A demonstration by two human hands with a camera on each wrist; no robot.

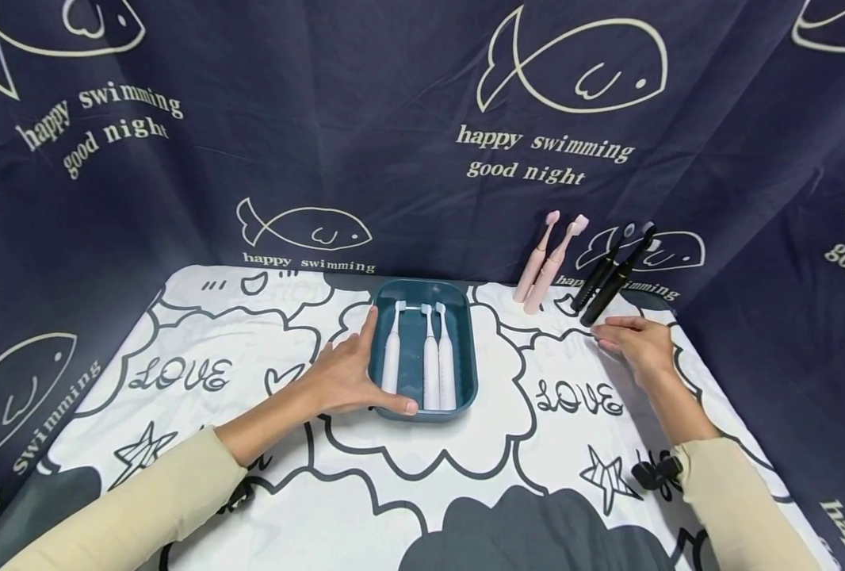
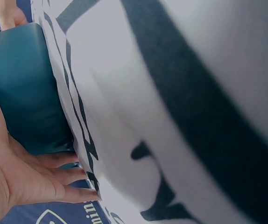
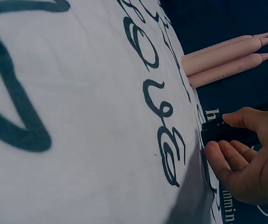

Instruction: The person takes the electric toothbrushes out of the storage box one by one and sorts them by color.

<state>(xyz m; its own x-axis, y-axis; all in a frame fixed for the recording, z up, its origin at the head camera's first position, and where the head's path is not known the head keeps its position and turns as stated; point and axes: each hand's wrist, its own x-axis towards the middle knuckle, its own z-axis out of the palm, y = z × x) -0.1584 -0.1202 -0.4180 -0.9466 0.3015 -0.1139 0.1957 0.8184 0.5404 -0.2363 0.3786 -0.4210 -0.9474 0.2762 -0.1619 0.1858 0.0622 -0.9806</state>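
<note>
Because the near black brush (image 1: 608, 292) stands on end, it is probably best taken low on its handle, thumb and fingertips closing evenly from both sides so that it does not tip. The right hand (image 1: 635, 345) is well placed for that: in the right wrist view its thumb and fingers are parted about the foot of the handle, unclenched, with no firm grasp showing; whether a fingertip touches the brush I cannot tell. A second black brush (image 1: 594, 283) stands just beside it on the left, so a narrow pinch seems wiser than a wide sweep, which could knock it over. The left hand (image 1: 347, 373) likely serves best with light pressure: its fingers lie spread along the left side of the tray (image 1: 410, 357), thumb at the front rim, not clenched.

The near brush is at the right of the cloth (image 1: 494, 428), by the backdrop (image 1: 394, 159), right of the pink brushes (image 1: 546, 279) and well apart from the tray. It looks straight and black all along, its handle narrowing to a thin neck and small head. Three white brushes (image 1: 431, 373) of like shape lie in the tray, heads towards the backdrop.
</note>
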